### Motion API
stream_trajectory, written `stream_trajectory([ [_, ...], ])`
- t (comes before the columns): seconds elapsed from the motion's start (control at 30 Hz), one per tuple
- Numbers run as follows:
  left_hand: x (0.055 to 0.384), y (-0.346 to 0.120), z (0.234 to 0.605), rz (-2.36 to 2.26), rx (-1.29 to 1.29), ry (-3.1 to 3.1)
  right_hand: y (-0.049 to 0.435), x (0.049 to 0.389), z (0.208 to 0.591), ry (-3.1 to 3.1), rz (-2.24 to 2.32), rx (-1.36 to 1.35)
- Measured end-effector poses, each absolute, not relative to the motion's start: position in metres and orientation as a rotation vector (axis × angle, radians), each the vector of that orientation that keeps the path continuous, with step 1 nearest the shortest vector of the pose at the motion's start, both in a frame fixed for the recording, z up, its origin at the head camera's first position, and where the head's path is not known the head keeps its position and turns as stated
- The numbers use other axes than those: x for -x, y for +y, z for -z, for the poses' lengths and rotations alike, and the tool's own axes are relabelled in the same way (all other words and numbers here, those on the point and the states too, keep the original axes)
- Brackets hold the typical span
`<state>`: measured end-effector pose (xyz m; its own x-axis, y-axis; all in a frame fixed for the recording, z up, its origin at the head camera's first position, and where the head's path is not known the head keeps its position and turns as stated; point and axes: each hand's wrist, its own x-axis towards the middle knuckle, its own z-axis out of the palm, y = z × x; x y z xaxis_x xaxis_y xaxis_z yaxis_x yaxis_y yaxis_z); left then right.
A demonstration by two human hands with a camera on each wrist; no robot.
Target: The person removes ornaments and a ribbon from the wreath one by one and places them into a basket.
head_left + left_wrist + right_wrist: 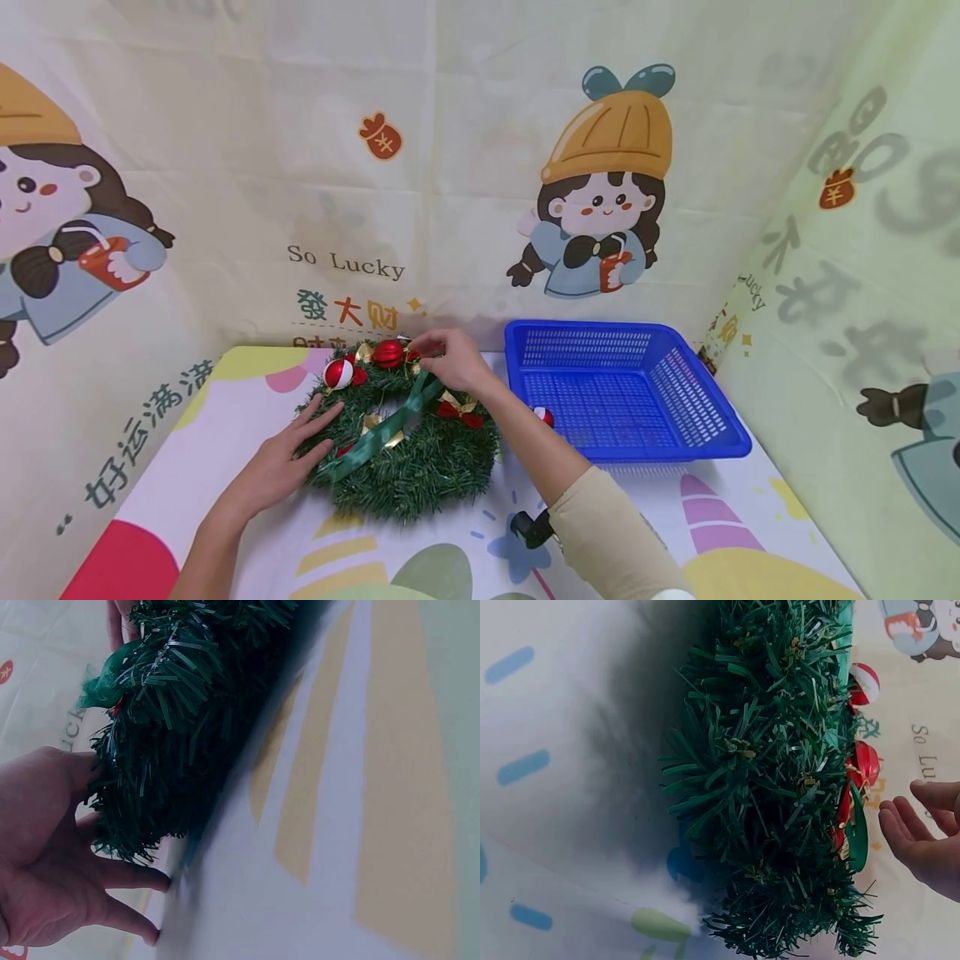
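Observation:
A green Christmas wreath (442, 467) lies on the table. Across its centre runs a green ribbon (382, 433). Along the wreath's far side sit a red ball ornament (388, 353) and a red-and-white ball ornament (338, 374); a red and gold bow (459, 409) is on its right. My left hand (288, 458) rests against the wreath's left side with fingers spread; in the left wrist view, two fingertips (159, 881) reach the tabletop. My right hand (453, 360) hovers by the ribbon's far end. In the right wrist view its loosely bent fingers (909, 832) stand apart from the ribbon.
A blue plastic basket (660, 452) stands to the right of the wreath. Another red-and-white ball ornament (544, 416) shows by its left wall, partly behind my right forearm. Printed cloth walls (465, 217) enclose the table at the back and sides.

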<state>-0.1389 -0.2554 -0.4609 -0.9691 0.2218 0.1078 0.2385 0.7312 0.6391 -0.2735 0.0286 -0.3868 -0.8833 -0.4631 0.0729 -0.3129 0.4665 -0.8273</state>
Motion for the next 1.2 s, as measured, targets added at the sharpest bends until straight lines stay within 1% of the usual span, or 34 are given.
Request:
stream_trajectory([
  [1.2, 0.14, -0.254, 0.461, 1.079, 0.354, -2.918, 0.023, 0.281, 0.407, 2.676, 1.137, 0.722],
])
